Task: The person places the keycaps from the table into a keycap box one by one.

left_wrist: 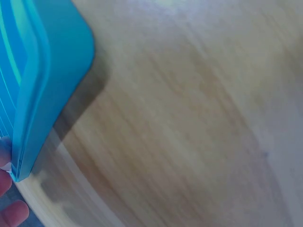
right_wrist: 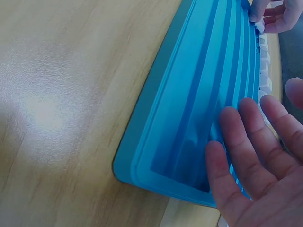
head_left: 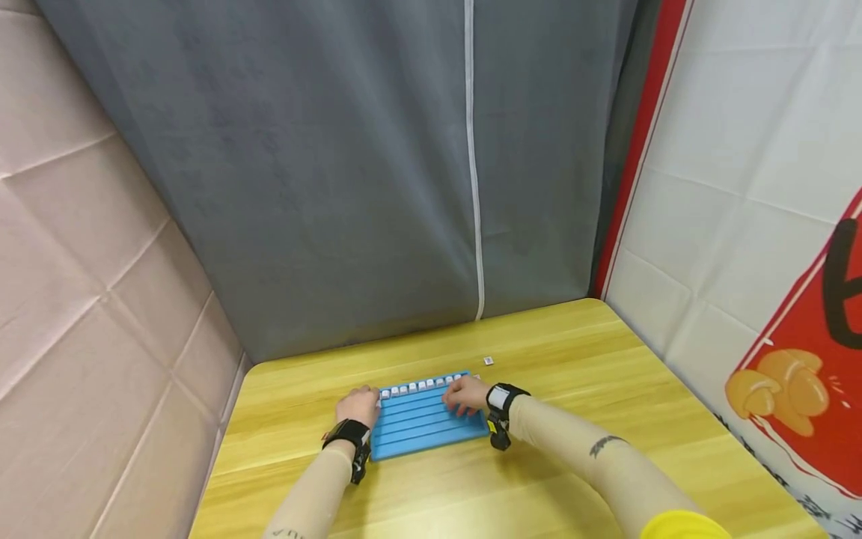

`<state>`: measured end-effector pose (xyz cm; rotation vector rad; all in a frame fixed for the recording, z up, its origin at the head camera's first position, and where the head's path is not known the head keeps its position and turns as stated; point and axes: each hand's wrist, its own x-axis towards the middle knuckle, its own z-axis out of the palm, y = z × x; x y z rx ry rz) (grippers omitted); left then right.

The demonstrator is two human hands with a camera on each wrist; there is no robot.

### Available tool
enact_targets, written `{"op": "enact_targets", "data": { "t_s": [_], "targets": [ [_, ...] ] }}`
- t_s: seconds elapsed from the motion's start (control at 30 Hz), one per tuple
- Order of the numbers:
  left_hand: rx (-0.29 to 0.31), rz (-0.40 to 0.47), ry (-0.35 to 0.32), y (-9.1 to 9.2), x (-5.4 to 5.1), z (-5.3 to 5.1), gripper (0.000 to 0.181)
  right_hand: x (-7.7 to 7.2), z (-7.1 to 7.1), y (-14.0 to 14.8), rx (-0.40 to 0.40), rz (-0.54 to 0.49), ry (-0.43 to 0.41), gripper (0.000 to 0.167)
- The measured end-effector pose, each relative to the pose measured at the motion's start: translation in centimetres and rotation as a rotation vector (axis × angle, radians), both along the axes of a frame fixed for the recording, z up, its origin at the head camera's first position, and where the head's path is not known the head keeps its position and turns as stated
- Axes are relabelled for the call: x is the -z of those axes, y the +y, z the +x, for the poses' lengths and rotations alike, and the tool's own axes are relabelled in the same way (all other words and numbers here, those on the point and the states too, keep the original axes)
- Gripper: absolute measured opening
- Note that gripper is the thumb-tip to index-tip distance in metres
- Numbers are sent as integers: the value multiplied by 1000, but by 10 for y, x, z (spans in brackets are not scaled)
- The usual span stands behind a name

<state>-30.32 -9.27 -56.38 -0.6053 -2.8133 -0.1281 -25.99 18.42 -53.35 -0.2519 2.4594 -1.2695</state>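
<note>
A blue ridged tray (head_left: 431,423) lies on the table, with several small white tiles (head_left: 412,388) in a row along its far edge. At the tray's far left corner my left hand (head_left: 358,406) pinches a white tile (right_wrist: 259,27) between thumb and finger. Only its fingertips (left_wrist: 14,213) show in the left wrist view. Over the right part of the tray is my right hand (head_left: 466,394), its fingers loosely extended and apart, holding nothing (right_wrist: 265,165). Whether those fingertips touch the ridges, I cannot tell.
One loose white tile (head_left: 488,361) with a dark mark lies on the wooden table (head_left: 303,479) beyond the tray. Another small one (head_left: 477,376) is partly visible by the right hand. A grey curtain (head_left: 357,187) hangs behind the table, with fabric walls at both sides.
</note>
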Motion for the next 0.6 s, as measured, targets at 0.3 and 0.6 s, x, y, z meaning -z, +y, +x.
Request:
{"op": "enact_targets", "data": {
  "t_s": [0.3,0.6],
  "targets": [
    [3,-28,51,2,-2,5,13,10,-2,5,-10,-15,1,26],
    [-2,-56,44,5,-3,3,13,15,-3,12,-8,11,13,27]
  ]
}}
